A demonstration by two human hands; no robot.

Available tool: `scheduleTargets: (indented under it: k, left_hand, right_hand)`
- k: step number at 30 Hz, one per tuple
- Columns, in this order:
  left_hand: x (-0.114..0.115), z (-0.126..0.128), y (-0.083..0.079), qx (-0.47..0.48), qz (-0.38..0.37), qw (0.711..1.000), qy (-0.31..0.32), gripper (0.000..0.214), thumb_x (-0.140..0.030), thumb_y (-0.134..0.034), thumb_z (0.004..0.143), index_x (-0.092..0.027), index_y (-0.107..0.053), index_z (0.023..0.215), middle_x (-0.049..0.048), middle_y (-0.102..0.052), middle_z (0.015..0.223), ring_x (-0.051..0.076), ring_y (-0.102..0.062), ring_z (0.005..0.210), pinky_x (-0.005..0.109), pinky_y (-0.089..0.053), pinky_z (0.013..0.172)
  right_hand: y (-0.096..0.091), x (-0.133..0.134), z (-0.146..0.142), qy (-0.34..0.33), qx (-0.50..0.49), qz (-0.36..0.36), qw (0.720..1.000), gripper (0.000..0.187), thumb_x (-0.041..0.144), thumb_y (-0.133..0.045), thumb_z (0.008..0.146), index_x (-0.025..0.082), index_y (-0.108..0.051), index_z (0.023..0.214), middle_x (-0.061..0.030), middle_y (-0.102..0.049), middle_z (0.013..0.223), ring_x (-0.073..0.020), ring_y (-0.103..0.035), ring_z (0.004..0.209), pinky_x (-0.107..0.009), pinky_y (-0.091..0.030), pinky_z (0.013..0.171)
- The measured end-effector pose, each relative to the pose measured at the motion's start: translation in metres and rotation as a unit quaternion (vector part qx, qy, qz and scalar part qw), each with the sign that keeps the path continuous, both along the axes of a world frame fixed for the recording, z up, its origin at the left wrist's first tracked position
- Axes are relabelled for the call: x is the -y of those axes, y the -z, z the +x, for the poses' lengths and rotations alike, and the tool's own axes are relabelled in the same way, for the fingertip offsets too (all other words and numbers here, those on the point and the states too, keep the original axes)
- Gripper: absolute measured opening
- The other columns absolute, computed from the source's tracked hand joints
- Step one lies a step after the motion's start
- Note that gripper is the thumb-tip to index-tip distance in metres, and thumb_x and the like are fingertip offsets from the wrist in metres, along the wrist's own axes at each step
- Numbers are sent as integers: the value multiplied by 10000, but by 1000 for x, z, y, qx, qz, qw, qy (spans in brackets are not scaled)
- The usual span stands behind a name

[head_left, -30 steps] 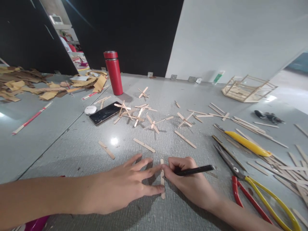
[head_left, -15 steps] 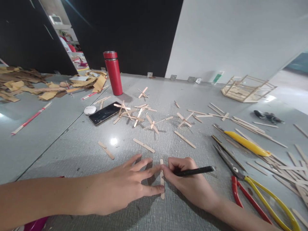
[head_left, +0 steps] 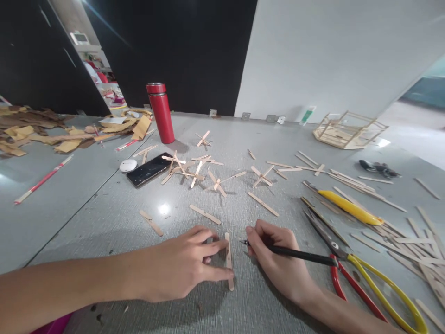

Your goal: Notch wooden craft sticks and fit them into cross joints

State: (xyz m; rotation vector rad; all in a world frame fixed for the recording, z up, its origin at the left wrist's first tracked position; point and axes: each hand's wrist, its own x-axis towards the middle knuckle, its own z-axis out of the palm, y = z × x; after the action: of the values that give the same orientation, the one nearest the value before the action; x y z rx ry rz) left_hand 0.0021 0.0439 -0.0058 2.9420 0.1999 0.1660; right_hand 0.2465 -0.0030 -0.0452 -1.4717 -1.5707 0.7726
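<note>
Stick [head_left: 228, 260] lies flat on the grey, streaked bench [head_left: 114, 222], its long axis running nearly straight away from you, far end slightly left. It's thin, pale wood, round-ended. Your left hand [head_left: 181, 264] spreads its fingers onto it; your right hand [head_left: 281, 260] grips a black pen [head_left: 302, 254], tip pointing left, just beside the stick's edge.

A red thermos flask [head_left: 162, 118] stands upright behind a black smartphone [head_left: 148, 171], which has a white earbud case [head_left: 128, 165] just beside it. Torn cardboard [head_left: 21, 132] lies heaped at left, near 2 slim red-and-white packets [head_left: 43, 180].
</note>
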Motion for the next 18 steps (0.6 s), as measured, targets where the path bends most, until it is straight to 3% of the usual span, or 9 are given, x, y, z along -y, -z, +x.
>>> scheduleTargets:
  k: [4, 9, 18]
  left_hand:
    - [-2, -2, 6, 119, -49, 991, -48, 439, 15, -413, 978, -165, -641, 1307, 130, -690, 1241, 233, -629, 1079, 393, -513, 990]
    - [-3, -4, 6, 316, -86, 926, -185, 335, 16, -370, 1001, -193, -625, 1061, 42, -676, 946, 166, -618, 870, 315, -507, 779]
    - [-2, -4, 9, 334, -59, 893, -297, 246, -58, -380, 1029, -202, -579, 1044, 17, -653, 868, 144, -635, 759, 271, -464, 636]
  right_hand:
    - [0, 2, 0, 5, -14, 5, 1000, 444, 374, -549, 1017, 243, -405, 618, 49, -464, 533, -120, -373, 511, -264, -297, 477]
    - [0, 2, 0, 4, -27, -4, 1000, 429, 387, -551, 1021, 238, -432, 636, 50, -477, 538, -117, -376, 505, -257, -296, 470]
    - [-3, 2, -1, -3, -39, -8, 999, 417, 393, -554, 1016, 234, -451, 645, 50, -498, 549, -115, -402, 506, -249, -305, 472]
